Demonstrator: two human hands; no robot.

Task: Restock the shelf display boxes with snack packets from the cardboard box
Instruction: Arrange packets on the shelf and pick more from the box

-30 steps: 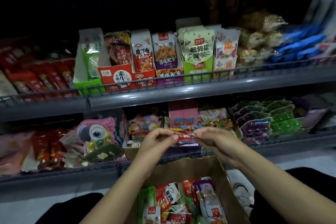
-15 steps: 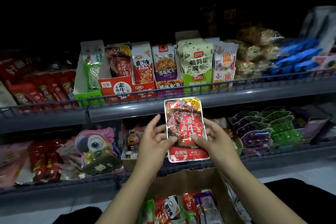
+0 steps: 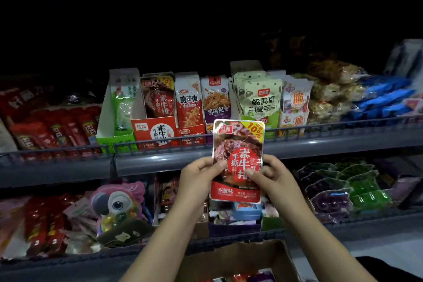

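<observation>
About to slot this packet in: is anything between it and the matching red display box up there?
Nothing visible blocks it. The red packet is held below and right of the red display box, whose open top is clear above its packets.

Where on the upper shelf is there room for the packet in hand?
The red display box shows space in front of its one matching packet; the green box at its left also looks part empty. The boxes to the right look crowded.
</observation>
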